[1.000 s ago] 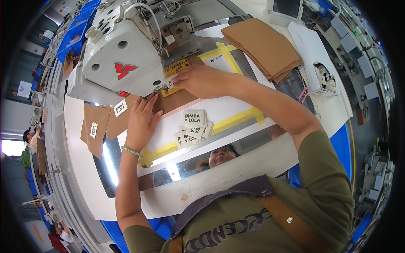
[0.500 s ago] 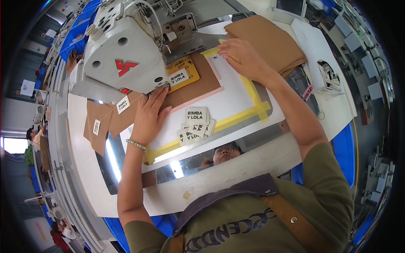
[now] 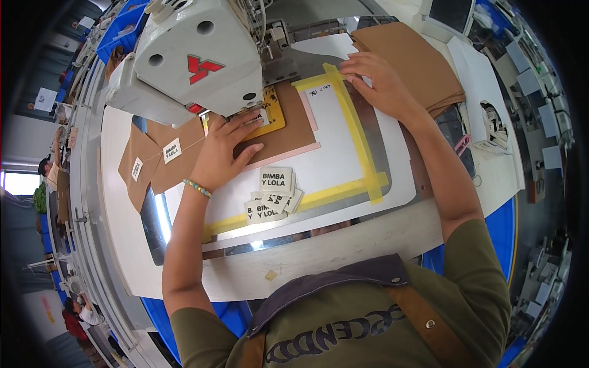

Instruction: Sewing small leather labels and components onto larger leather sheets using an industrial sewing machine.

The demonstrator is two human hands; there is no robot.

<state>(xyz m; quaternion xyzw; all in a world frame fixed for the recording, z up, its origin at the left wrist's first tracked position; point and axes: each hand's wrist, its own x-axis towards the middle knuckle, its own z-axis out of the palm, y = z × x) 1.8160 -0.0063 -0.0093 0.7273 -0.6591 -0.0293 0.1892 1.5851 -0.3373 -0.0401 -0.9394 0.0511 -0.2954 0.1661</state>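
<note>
Seeing the brown panel flat on the tabletop, partly under the left grip, next to the sewing machine. Left grip: fingers stretched out, thumb apart, pressing rather than clamped. Its fingertips cover part of the white label by the yellow plate. Right grip: fingers and thumb apart, over the taped corner of the white sheet, near the brown stack.

Writing: we get two bold dark lines on the top label of the pile, lower ones overlapped. Same print on the label we see on the brown pieces, left of the left grip. Handwriting on the plate, half hidden; short handwritten note on the sheet. Red emblem on the machine.
</note>
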